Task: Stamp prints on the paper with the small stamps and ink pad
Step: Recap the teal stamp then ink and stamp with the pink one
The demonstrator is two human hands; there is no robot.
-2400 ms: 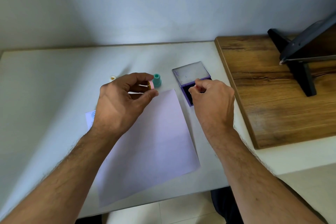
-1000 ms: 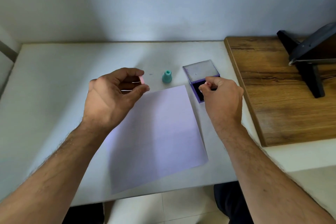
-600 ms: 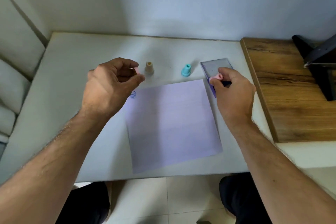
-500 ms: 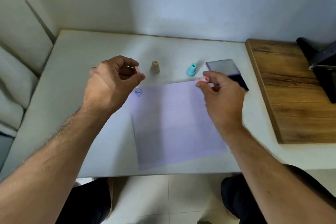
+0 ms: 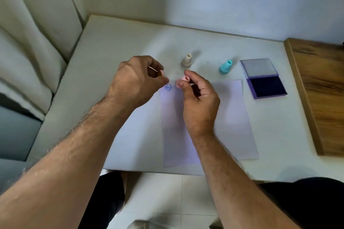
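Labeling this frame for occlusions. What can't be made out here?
- Pink stamp, head view: right hand fingers cover most of it; its face is hidden.
- Pink piece in left hand: only a sliver shows; can't tell what it is.
- Print on paper: too small to read its detail.
- Wood board: cut by right edge.

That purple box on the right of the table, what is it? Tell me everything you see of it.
It is an ink pad in a purple case, plastic by its look, lying flat on the white table with its lid swung fully open behind it. The pad is dark blue. It sits just right of the paper, beside the teal stamp. Neither hand touches it.
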